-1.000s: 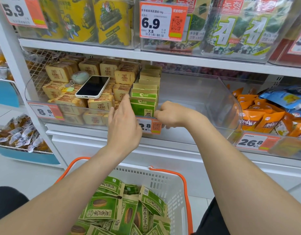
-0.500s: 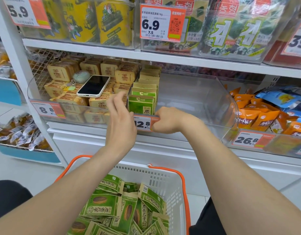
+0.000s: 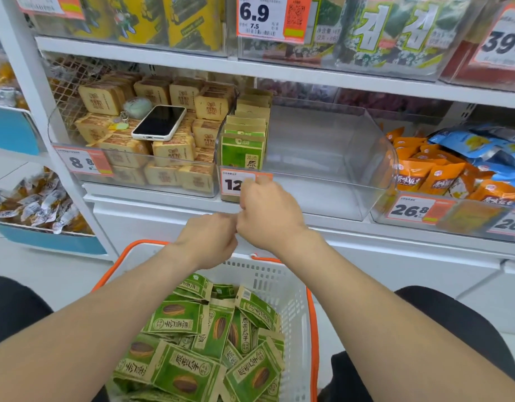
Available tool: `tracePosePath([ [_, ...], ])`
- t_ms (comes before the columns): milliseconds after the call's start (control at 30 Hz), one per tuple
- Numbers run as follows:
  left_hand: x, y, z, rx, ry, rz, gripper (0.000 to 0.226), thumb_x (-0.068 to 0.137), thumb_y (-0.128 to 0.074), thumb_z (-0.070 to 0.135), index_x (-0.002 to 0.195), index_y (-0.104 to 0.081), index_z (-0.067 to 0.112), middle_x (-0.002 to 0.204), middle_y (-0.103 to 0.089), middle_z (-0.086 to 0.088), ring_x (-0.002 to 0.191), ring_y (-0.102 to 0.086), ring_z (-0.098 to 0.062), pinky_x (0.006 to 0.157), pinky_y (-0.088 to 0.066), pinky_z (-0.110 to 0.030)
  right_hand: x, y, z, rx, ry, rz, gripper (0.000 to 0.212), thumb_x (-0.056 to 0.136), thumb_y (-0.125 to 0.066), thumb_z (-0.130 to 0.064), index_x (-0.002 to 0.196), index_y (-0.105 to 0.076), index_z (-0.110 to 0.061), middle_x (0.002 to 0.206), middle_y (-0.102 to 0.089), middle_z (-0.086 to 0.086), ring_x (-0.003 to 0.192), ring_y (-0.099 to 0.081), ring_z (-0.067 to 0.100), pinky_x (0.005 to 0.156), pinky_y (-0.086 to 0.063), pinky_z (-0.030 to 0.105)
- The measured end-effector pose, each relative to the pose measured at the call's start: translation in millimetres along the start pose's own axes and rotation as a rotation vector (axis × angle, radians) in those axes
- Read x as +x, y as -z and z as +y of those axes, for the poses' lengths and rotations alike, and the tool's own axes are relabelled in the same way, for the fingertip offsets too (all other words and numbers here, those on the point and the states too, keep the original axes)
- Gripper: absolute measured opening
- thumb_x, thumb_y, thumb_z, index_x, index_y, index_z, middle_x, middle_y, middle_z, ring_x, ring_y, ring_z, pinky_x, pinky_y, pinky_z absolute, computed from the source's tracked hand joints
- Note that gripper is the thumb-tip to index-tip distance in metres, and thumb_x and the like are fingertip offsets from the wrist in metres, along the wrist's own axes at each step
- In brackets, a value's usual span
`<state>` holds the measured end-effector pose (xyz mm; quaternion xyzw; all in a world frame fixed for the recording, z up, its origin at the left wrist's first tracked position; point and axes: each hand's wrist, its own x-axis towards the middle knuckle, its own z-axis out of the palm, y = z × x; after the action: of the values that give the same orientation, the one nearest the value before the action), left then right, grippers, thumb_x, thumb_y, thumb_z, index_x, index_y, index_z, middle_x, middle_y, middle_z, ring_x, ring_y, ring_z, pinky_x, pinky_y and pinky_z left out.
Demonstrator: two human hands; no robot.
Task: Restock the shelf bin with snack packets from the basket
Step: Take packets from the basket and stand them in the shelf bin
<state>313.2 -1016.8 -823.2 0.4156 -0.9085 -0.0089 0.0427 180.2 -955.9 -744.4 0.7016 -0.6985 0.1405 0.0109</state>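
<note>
**A:** Where are the snack packets (image 3: 186, 323)?

**B:** Most lie heaped in the basket (image 3: 269, 281) below the shelf, between the person's forearms. A standing row (image 3: 243, 149) of the same green packs lines the left wall of the clear shelf bin (image 3: 366, 158).

**A:** And the hands?

**B:** They touch each other in front of the bin. The right hand (image 3: 269, 211) is curled, with its fingertips over the bin's price tag (image 3: 231, 184). I cannot tell whether it pinches the tag. The left hand (image 3: 209, 240), lower down, is a fist with nothing visible in it.

**A:** Anything else nearby?

**B:** A phone (image 3: 160, 122) lies on the tan packets (image 3: 172, 149) in the next bin to the left.
</note>
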Motion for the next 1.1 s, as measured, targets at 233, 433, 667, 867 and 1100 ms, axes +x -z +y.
tracePosePath([
  [233, -26.3, -55.5, -13.8, 0.051, 0.006, -0.765, 0.057, 0.101, -0.048, 0.003, 0.152, -0.048, 0.028, 0.155, -0.049, -0.002, 0.132, -0.056, -0.027, 0.092, -0.052, -0.037, -24.7, -34.9, -12.7, -0.171, 0.126, -0.577, 0.014, 0.092, -0.06, -0.011, 0.086, -0.047, -0.015, 0.09, -0.045, 0.003, 0.068, -0.048, 0.023, 0.064, -0.044, 0.034],
  [433, -60.9, -98.7, -37.9, 0.128, 0.07, -0.917, 0.065, 0.093, -0.054, -0.001, 0.154, -0.046, 0.019, 0.147, -0.057, -0.007, 0.125, -0.062, -0.028, 0.099, -0.057, -0.04, -31.9, -72.2, -28.6, -0.257, 0.229, -0.785, 0.021, 0.094, -0.052, -0.007, 0.076, -0.045, -0.016, 0.087, -0.051, 0.004, 0.069, -0.053, 0.019, 0.064, -0.047, 0.035],
  [667, -78.4, -107.6, -43.4, 0.167, 0.121, -0.942, 0.095, 0.096, -0.063, -0.002, 0.168, -0.005, 0.019, 0.174, -0.003, -0.015, 0.138, -0.053, -0.035, 0.079, -0.048, -0.03, -21.9, -85.5, -39.0, -0.22, 0.27, -0.844, 0.014, 0.091, -0.05, -0.004, 0.08, -0.05, -0.013, 0.083, -0.055, 0.005, 0.065, -0.051, 0.021, 0.055, -0.04, 0.03],
  [867, -83.0, -116.3, -38.9, 0.25, -0.031, -0.903, 0.093, 0.097, -0.074, 0.034, 0.164, -0.018, 0.003, 0.168, -0.022, -0.017, 0.151, -0.034, -0.031, 0.116, -0.043, -0.04, -17.0, -85.5, -41.0, -0.216, 0.265, -0.852, 0.01, 0.095, -0.051, -0.007, 0.097, -0.06, -0.01, 0.09, -0.056, 0.004, 0.066, -0.051, 0.018, 0.052, -0.036, 0.028],
  [1100, -83.2, -132.2, -36.6, 0.39, -0.133, -0.805, 0.078, 0.095, -0.076, 0.031, 0.156, -0.034, 0.007, 0.16, -0.037, -0.02, 0.142, -0.043, -0.038, 0.115, -0.041, -0.052, -17.6, -87.3, -41.4, -0.221, 0.286, -0.868, 0.009, 0.095, -0.051, -0.007, 0.097, -0.06, -0.01, 0.086, -0.056, 0.004, 0.067, -0.05, 0.018, 0.051, -0.034, 0.027],
])
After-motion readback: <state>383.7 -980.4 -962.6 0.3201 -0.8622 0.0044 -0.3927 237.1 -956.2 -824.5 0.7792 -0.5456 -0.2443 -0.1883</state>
